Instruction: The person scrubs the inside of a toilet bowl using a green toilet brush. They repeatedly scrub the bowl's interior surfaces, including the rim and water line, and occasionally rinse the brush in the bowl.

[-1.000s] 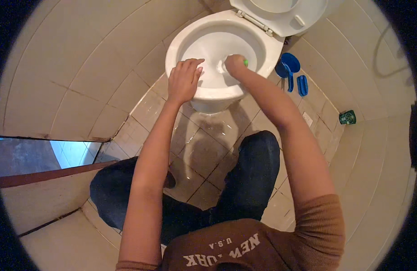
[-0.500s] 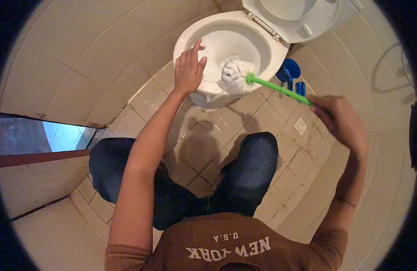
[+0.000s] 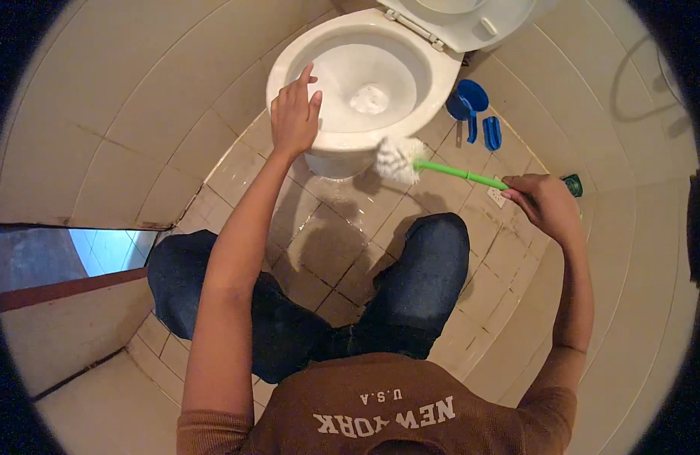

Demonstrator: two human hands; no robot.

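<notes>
My right hand [image 3: 543,203] grips the end of a green-handled toilet brush [image 3: 462,174]. Its round white bristle head hangs just outside the near rim of the toilet bowl, over the tiled floor. The white toilet bowl [image 3: 435,92] stands ahead of me with its seat and lid [image 3: 482,23] raised. My left hand [image 3: 295,117] rests at the bowl's left rim, fingers stretched out and holding nothing. Whitish water or foam shows at the bottom of the bowl.
Right of the bowl, a blue dipper [image 3: 469,97] and a blue scrub brush [image 3: 492,133] lie on the wet tiles. A floor drain [image 3: 497,195] is partly behind my right hand. Tiled walls close in on both sides; a doorway [image 3: 69,254] opens at left.
The toilet brush has come out of the bowl toward me, its head now past the near rim. My right hand has lowered slightly. My left hand stays by the left rim.
</notes>
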